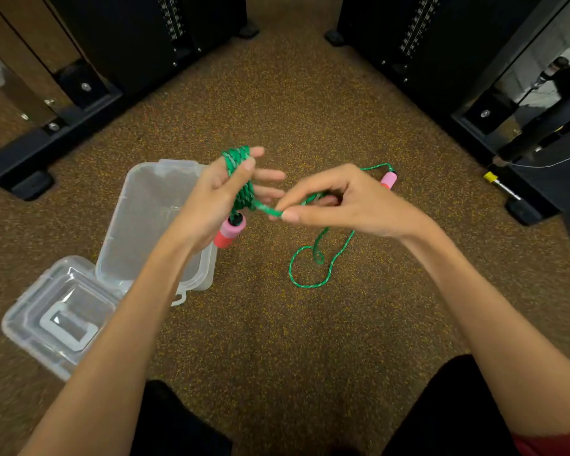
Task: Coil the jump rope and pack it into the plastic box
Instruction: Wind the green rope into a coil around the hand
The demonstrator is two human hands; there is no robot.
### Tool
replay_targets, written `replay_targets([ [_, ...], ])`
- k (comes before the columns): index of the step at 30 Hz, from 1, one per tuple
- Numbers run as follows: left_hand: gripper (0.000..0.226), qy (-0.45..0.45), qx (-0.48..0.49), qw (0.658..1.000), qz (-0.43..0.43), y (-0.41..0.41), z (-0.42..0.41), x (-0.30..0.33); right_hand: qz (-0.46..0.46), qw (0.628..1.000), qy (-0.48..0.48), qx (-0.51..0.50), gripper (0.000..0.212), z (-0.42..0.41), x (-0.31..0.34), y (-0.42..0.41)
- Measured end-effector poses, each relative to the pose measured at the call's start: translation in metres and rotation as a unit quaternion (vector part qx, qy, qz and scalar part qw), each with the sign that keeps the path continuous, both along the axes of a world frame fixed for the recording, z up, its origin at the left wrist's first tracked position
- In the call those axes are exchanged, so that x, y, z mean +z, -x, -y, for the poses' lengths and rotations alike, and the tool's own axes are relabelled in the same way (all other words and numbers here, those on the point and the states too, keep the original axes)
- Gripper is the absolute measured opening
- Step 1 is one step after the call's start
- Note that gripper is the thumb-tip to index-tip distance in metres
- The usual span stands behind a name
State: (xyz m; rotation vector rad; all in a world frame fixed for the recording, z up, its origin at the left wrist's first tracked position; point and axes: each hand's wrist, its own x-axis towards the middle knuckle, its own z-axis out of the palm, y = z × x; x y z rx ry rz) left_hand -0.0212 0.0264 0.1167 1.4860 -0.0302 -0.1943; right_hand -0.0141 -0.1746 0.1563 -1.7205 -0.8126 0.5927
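Note:
A green jump rope [313,258] with pink and red handles is partly coiled. Several turns of it wrap around my left hand [221,189], whose thumb presses on the coil while the fingers point right. One handle [229,230] hangs below that hand. My right hand [339,199] pinches the rope just right of the coil. The loose rest loops on the floor and runs to the second handle [389,180] behind my right hand. The clear plastic box [152,225] stands open on the floor, under and left of my left forearm.
The box's clear lid [56,317] lies flat at its lower left. Black gym machine frames [46,139] flank the speckled brown floor on the left and right [524,153]. My dark-clad knees [165,419] are at the bottom.

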Motion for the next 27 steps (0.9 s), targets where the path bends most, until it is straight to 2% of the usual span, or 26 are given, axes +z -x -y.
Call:
replay_targets([
  [5, 0.030, -0.035, -0.121, 0.992, -0.012, 0.008, 0.013, 0.003, 0.055, 0.989, -0.043, -0.132, 0.014, 0.010, 0.001, -0.014],
  [12, 0.040, -0.008, -0.134, 0.990, -0.042, 0.013, 0.023, 0.006, 0.070, 0.963, -0.046, -0.256, 0.014, 0.016, -0.019, -0.029],
  [19, 0.031, -0.010, -0.143, 0.989, -0.024, 0.016, 0.029, 0.007, 0.075, 0.955, -0.041, -0.284, 0.009, 0.013, -0.032, -0.037],
  [27, 0.026, 0.067, -0.124, 0.989, -0.045, 0.019, 0.027, 0.014, 0.058, 0.951, -0.049, -0.301, 0.008, -0.002, -0.064, -0.038],
])
